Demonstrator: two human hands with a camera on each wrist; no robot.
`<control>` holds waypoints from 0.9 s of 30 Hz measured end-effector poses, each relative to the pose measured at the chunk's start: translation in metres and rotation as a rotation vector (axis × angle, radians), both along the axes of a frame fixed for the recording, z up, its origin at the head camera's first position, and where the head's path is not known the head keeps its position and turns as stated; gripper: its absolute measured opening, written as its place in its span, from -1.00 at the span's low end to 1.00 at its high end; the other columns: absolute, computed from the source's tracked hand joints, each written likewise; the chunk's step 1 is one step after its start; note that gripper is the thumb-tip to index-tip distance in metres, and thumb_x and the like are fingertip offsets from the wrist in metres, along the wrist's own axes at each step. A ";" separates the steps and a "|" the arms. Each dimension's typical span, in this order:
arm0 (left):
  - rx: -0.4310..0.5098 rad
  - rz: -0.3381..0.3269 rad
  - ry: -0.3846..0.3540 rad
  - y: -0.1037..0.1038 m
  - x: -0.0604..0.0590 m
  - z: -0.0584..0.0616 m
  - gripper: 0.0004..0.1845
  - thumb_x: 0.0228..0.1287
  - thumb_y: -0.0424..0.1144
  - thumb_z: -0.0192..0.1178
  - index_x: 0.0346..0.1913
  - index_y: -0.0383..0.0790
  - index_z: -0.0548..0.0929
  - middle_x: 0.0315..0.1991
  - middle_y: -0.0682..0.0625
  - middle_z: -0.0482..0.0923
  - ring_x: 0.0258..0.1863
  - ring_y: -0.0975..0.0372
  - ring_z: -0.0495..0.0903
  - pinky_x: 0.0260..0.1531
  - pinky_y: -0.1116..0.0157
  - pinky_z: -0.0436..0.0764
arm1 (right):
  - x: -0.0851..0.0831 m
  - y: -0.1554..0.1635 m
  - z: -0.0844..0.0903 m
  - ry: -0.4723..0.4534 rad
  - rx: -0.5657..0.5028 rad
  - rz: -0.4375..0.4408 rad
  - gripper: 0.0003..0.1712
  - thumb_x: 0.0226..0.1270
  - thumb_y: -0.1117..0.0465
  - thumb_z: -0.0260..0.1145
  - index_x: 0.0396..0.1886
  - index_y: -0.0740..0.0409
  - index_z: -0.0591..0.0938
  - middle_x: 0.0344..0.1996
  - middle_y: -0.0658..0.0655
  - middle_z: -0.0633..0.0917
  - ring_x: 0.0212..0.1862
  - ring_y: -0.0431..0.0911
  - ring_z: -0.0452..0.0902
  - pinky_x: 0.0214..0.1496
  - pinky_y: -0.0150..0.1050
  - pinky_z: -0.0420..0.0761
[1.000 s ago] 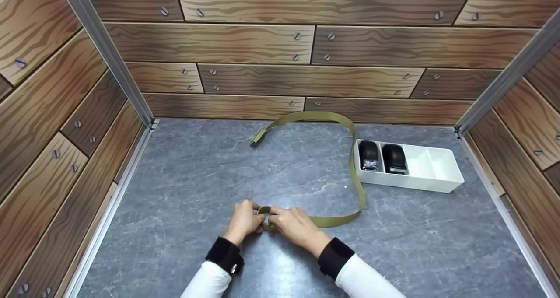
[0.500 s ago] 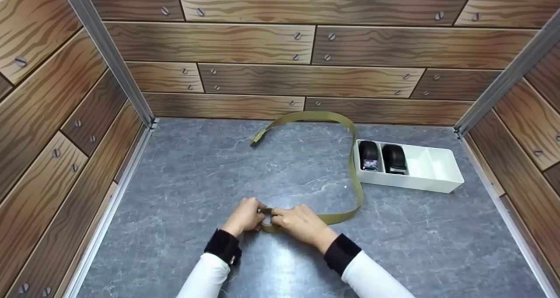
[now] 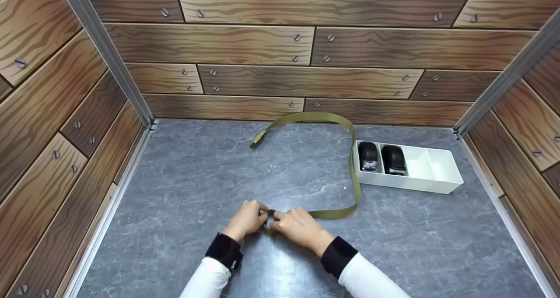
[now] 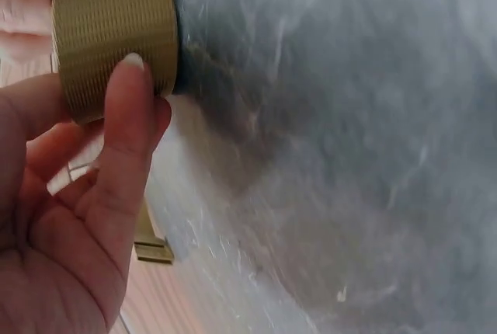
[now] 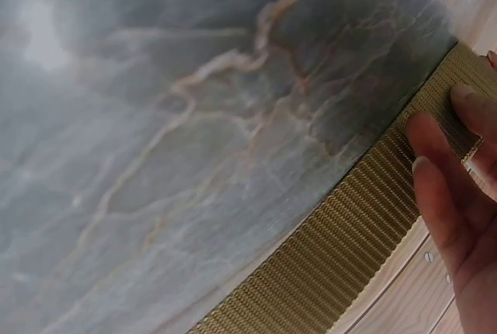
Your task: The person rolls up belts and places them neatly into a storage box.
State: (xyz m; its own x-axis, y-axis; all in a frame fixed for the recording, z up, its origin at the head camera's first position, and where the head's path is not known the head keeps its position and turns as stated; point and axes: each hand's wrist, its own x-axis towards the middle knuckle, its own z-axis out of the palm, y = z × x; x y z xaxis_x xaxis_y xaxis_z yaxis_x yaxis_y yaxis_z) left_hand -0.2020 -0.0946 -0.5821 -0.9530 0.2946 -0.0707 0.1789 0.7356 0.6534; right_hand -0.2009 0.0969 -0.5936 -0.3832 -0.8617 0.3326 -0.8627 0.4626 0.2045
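An olive-green webbing belt (image 3: 334, 213) runs in a wide curve over the grey surface. Its far end carries a metal buckle-like tip (image 3: 258, 138). At the near end, my left hand (image 3: 247, 218) pinches a small rolled loop between thumb and fingers; in the left wrist view the ribbed outer face of this roll (image 4: 116, 23) shows under a fingertip. Just right of it, my right hand (image 3: 297, 226) also grips the belt. Seen from the right wrist, its fingers (image 5: 435, 163) pinch the strap (image 5: 334, 241) standing on edge. The roll's inner end is hidden.
A white divided box (image 3: 407, 183) stands at right, touching or nearly touching the belt's curve. Its left compartments hold two rolled black belts (image 3: 368, 153), with metal buckles. Wood-patterned walls (image 3: 253, 81) with metal corner rails enclose the grey surface.
The belt's near stretch has shifted slightly away and its right-hand bend a little left. The loop between the hands looks narrower. Both hands stay in about the same place.
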 end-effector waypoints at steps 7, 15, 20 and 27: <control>0.051 0.097 -0.087 0.006 0.005 0.003 -0.72 0.10 -0.49 0.22 -0.08 -0.46 0.71 -0.58 -0.09 0.64 -0.82 0.32 0.53 -0.70 0.38 0.53 | 0.002 -0.001 0.003 -0.073 -0.027 -0.006 -0.92 0.19 0.24 0.37 -0.46 -0.02 0.65 -0.51 -0.09 0.57 -0.67 -0.19 0.40 -0.68 -0.31 0.35; 0.028 -0.035 -0.127 -0.002 0.002 0.004 -0.76 0.18 -0.55 0.15 -0.20 -0.28 0.77 -0.72 0.03 0.53 -0.83 0.34 0.49 -0.76 0.38 0.49 | -0.003 0.011 0.000 -0.098 -0.015 0.005 -0.91 0.30 0.23 0.25 -0.41 -0.05 0.59 -0.32 -0.18 0.58 -0.63 -0.26 0.38 -0.65 -0.37 0.33; 0.035 -0.087 -0.089 -0.005 -0.001 0.005 -0.77 0.17 -0.55 0.15 -0.27 -0.25 0.77 -0.66 0.02 0.56 -0.81 0.34 0.47 -0.75 0.36 0.49 | -0.005 0.010 -0.004 -0.077 -0.025 0.013 -0.89 0.32 0.22 0.22 -0.42 -0.03 0.52 -0.30 -0.18 0.56 -0.66 -0.26 0.29 -0.66 -0.39 0.22; 0.035 -0.112 -0.074 -0.006 -0.001 0.004 -0.77 0.20 -0.54 0.17 -0.21 -0.25 0.78 -0.55 -0.04 0.63 -0.80 0.34 0.48 -0.73 0.36 0.50 | -0.004 0.008 -0.004 -0.058 -0.038 0.007 -0.87 0.28 0.18 0.25 -0.48 -0.08 0.57 -0.33 -0.19 0.60 -0.68 -0.24 0.32 -0.67 -0.33 0.28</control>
State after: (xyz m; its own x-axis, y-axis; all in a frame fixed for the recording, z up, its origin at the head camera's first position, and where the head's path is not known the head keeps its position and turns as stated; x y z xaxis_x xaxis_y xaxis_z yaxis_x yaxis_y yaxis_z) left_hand -0.2034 -0.1004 -0.5778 -0.9067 0.4019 -0.1276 0.2087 0.6906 0.6925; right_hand -0.2053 0.1049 -0.5977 -0.3969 -0.8515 0.3427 -0.8758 0.4631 0.1362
